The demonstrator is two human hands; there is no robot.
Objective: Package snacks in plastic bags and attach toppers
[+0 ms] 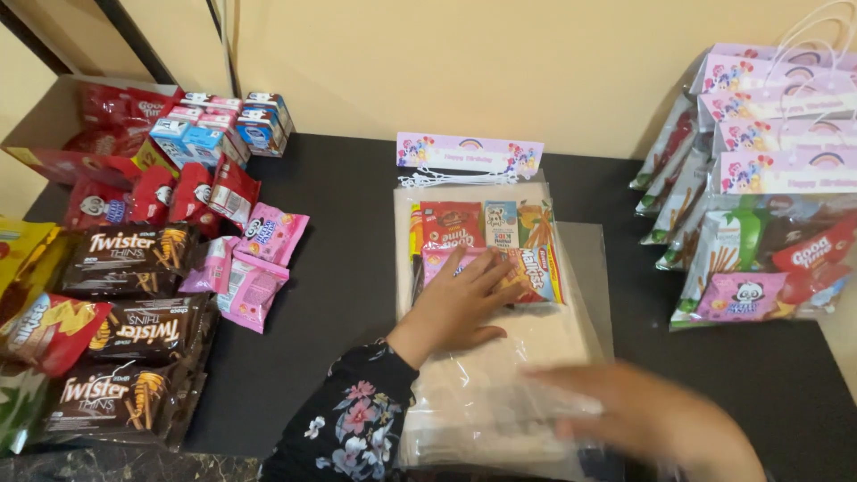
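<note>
Two hands work at the middle of the frame: the left hand [460, 303], fingers spread flat with its grip apart, presses on a clear gift bag [486, 241] filled with snack packets lying on the dark surface [348, 295]. The right hand [656, 419], lower right, is blurred over a stack of empty clear bags [486, 406]; its grip cannot be told. Brown snack packs [134, 259] lie at left, finished bags [759, 223] at right.
</note>
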